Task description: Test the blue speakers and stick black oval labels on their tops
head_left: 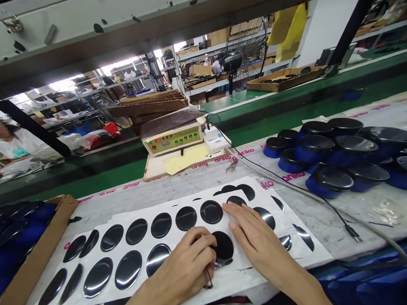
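A white sheet (148, 236) bearing rows of glossy black round stickers lies in front of me, on top of more such sheets. My left hand (190, 264) is closed, its fingers curled over the sheet beside a black round sticker (223, 247). A thin dark piece pokes out under those fingers; what it is I cannot make out. My right hand (260, 239) rests flat with fingers stretched out on the sheet, just right of that sticker. Its fingertips are near another black sticker (211, 212) in the back row.
Blue-sided round parts with black tops (329, 179) are grouped at the right. A cardboard box (36, 256) of similar parts stands at the left. Behind the sheets sits a control box (174, 140) with lights. A cable (291, 185) crosses the bench. Another person (14, 143) is far left.
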Motion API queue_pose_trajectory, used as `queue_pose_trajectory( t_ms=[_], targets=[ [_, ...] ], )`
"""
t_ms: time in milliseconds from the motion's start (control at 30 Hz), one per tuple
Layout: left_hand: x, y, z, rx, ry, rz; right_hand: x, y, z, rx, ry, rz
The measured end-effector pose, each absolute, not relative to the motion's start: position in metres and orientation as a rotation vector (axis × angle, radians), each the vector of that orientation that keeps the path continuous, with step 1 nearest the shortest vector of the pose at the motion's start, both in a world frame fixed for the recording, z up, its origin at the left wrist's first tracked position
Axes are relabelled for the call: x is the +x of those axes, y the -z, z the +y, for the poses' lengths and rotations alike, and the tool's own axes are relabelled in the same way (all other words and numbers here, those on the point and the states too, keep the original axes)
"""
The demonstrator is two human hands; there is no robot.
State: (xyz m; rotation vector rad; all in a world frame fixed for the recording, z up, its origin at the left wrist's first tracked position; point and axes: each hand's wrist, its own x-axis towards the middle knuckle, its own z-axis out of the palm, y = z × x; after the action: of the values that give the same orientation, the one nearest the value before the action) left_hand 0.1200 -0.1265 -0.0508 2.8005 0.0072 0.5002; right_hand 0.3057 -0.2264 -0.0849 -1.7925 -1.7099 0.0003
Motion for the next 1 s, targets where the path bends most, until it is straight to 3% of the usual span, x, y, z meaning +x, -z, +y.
queue_pose_trajectory(
  t_ms=[133,267,367,500,700,900,1000],
  targets=[
    [0.115,0.055,-0.127,2.605,-0.656,-0.058,0.306,0.082,-0.227,-1.808,-0.027,-1.746],
    [0.117,0.039,-0.116,2.241,-0.894,0.250,0.306,0.080,-0.226,-1.842,-0.088,-1.735],
    [0.141,0.024,-0.097,2.298,-0.626,0.392,0.307,0.079,-0.225,-1.861,-0.113,-1.709],
    [0.186,0.020,-0.074,2.482,-0.238,0.222,0.316,0.081,-0.231,-1.934,-0.100,-1.651],
    [0.197,0.018,-0.092,2.391,-0.182,0.188,0.332,0.087,-0.242,-1.997,-0.076,-1.585],
    [0.111,-0.018,-0.106,1.869,-0.237,0.295,0.340,0.089,-0.245,-1.946,-0.065,-1.642],
    [0.093,-0.033,-0.102,1.956,-0.324,0.375,0.344,0.089,-0.246,-1.930,-0.092,-1.678]
  ],
)
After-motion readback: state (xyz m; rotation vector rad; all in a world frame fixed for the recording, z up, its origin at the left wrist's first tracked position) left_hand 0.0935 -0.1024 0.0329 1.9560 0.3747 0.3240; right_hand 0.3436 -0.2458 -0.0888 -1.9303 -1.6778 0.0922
